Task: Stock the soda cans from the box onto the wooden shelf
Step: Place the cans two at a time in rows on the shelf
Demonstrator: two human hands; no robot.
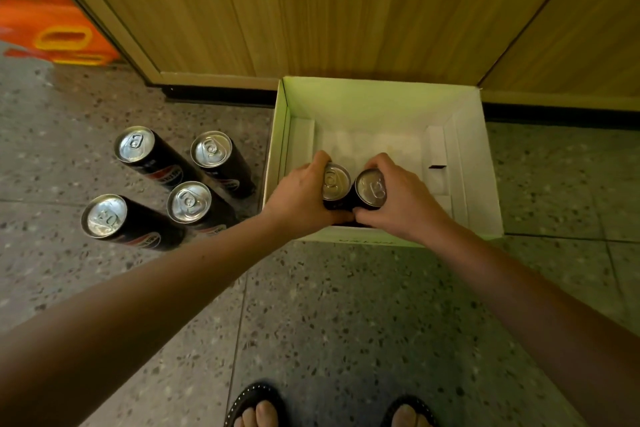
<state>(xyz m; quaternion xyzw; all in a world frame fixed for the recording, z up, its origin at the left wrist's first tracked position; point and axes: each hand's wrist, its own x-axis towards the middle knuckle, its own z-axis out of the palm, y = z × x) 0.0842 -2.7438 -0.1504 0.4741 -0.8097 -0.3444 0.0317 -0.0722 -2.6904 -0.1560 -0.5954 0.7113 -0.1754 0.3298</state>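
Our forearms (138, 305) fill the bottom of the view, reaching down and forward. Wooden panel (346, 10) spans the top; no actual shelf board in view. Speckled floor (329, 322) below it. White box (474, 163) sits on the floor against the panel's base, top open, with only two cans in it that we can see. Four cans (188, 202) stand upright on the floor just left of the box, close together.

Left hand (301, 194) is wrapped round the left can (335, 182), right hand (405, 198) round the right can (371, 186). Both cans are upright, touching each other, in the near part of the box. We can't tell if they are off the box bottom.

Our read: last two are coming out. Risks:
- Cans are tall and slim and we hold them near the top. Tilt on the lift and a base could clip the near wall and drag the light box.
- Pressed together, the two can knock or slide on each other.
- Left forearm runs just beside the floor group. A low swing tips one, and it likely takes its neighbours.
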